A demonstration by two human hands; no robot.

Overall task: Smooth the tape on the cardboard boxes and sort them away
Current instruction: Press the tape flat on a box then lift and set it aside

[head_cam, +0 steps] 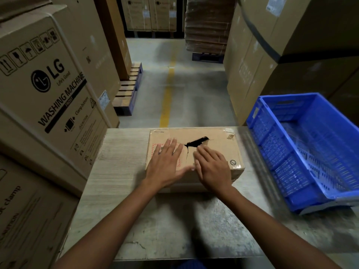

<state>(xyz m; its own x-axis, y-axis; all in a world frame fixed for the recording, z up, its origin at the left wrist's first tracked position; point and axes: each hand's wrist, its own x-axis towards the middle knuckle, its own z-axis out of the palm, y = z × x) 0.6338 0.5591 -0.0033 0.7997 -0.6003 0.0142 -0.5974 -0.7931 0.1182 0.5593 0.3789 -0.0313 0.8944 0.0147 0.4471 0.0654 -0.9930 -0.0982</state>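
My left hand point(165, 162) and right hand point(212, 167) lie flat on the box point(217, 138), fingers straight; crate point(272, 152) to its right.

A grey table point(116, 164) stands in the middle. Left of the table are big brown boxes point(48, 84). One says LG WASHING MACHINE. Right of the table are more tall boxes point(272, 45). Past the table, a yellow line point(167, 94) runs along the floor point(200, 94). A pallet point(128, 90) lies past the table on the left. A pile of flat cardboard point(207, 26) sits far behind the table.
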